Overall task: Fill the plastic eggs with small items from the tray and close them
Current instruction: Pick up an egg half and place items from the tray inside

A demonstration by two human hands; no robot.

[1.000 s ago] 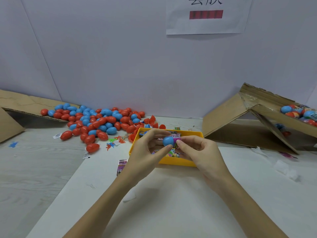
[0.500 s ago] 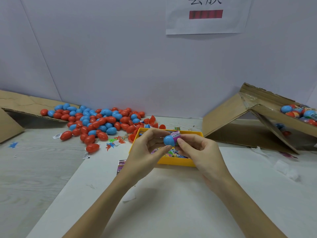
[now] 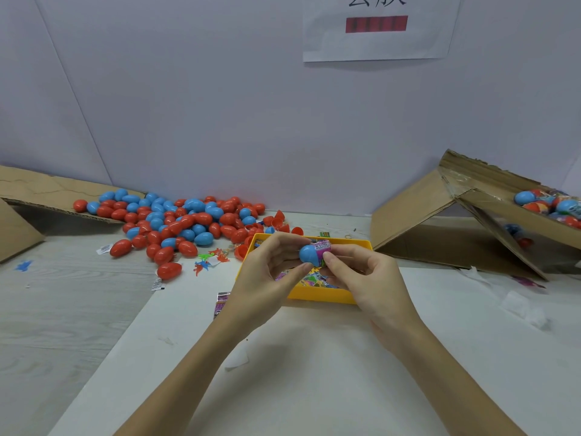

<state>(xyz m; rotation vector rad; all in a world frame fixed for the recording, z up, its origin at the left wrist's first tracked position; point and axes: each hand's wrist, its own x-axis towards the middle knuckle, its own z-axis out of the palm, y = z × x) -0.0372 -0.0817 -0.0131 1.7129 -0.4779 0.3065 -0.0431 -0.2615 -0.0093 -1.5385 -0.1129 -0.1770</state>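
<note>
egg half (image 3: pixel 307 254) above yellow tray (image 3: pixel 320 294), packet (image 3: pixel 323 249) poking out | left hand (image 3: pixel 267 278) pinches the half, fingers curled | right hand (image 3: pixel 366 276) pinches packet, thumb on it

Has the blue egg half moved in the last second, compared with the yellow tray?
No. The blue egg half, held by both hands, stays over the far part of the yellow tray, just below its far rim, as before.

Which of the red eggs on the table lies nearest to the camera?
The lone red egg at the pile's front edge, just left of the small plastic figures; the others lie farther back.
</note>
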